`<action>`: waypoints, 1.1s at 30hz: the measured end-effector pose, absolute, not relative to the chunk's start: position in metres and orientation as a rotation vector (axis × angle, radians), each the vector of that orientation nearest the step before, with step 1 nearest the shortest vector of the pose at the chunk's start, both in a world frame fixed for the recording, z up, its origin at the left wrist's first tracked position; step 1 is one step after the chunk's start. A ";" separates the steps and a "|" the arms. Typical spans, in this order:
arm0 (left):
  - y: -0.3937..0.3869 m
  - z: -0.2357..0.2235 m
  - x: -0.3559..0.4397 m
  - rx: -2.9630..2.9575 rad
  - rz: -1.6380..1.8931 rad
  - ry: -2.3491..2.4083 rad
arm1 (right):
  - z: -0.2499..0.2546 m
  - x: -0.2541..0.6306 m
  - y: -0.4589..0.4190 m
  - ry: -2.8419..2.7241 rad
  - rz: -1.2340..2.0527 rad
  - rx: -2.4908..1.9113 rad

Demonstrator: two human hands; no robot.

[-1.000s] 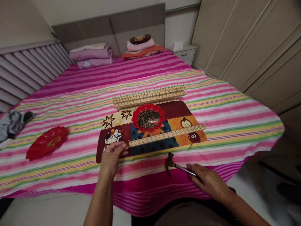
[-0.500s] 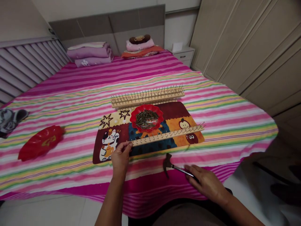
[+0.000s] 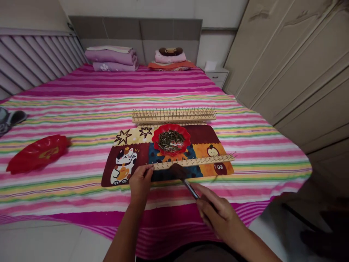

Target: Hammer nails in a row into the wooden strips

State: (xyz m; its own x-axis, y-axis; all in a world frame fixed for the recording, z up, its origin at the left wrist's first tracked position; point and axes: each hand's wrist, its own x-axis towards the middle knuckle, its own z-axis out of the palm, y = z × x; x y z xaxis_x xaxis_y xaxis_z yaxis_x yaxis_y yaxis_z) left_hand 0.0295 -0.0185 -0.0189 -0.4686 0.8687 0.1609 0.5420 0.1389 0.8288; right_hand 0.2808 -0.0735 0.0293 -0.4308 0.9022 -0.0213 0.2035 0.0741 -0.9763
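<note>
My left hand point(image 3: 141, 180) is closed at the left end of a pale wooden strip point(image 3: 191, 162), thumb and forefinger pinched on it; whether a nail is between them is too small to tell. Nails stand along the strip, several leaning toward its right end. In my right hand point(image 3: 218, 211) is a claw hammer point(image 3: 190, 188), gripped by its handle. Its dark, blurred head overlaps the strip's near edge, right of my left fingers. Beyond the strip, a red scalloped dish point(image 3: 188, 140) holds a heap of nails point(image 3: 170, 141).
A patterned mat point(image 3: 109, 174) lies under the strip and dish. Behind stand more nail-studded wooden strips point(image 3: 174, 118). Another red dish point(image 3: 38, 154) rests left on the striped bedspread point(image 3: 81, 196). Folded bedding point(image 3: 111, 60) is piled near the headboard point(image 3: 122, 31); wardrobes point(image 3: 286, 65) stand right.
My right hand has swung the hammer leftward and up, from in front of the mat to the strip. My left hand stays at the strip's left end. The camera view has shifted slightly.
</note>
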 end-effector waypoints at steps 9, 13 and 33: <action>-0.021 -0.020 0.033 1.421 1.291 2.044 | 0.051 0.223 -0.044 -1.760 1.437 -1.073; -0.021 -0.022 0.032 1.468 1.317 2.004 | 0.047 0.218 -0.040 -1.941 1.256 -1.046; -0.026 -0.014 0.029 1.490 1.242 2.132 | -0.019 0.346 -0.078 -2.424 0.699 -1.222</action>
